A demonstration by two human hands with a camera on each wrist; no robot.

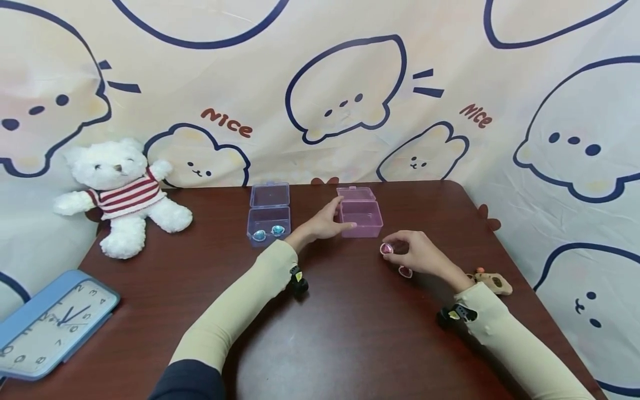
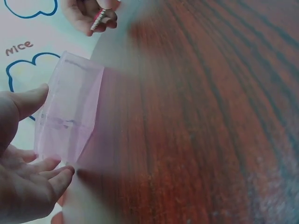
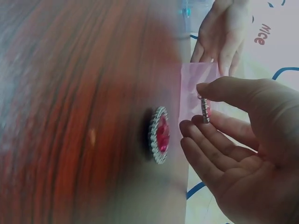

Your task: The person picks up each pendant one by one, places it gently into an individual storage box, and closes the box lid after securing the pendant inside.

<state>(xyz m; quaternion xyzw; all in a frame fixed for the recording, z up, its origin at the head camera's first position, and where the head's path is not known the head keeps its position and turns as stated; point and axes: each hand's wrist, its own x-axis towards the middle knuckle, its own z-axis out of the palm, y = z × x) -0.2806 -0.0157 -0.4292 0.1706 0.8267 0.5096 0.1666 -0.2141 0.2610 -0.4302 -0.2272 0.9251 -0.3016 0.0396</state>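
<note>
A pink see-through plastic box (image 1: 361, 220) stands at the back of the table with its lid raised. My left hand (image 1: 324, 223) holds it at its left side, thumb in front and fingers farther back; the left wrist view shows the box (image 2: 70, 112) against those fingers. Between thumb and fingers my right hand (image 1: 417, 253) pinches a pink gem with a beaded silver rim (image 3: 204, 111), to the right of the box and apart from it. A second pink gem (image 3: 160, 135) lies on the table below that hand.
Left of the pink box, a blue see-through box (image 1: 268, 214) with its lid up holds two blue gems (image 1: 259, 235). A small beige object (image 1: 495, 283) lies beside the right forearm. A white teddy bear (image 1: 122, 194) and a blue clock (image 1: 60, 325) are on the left.
</note>
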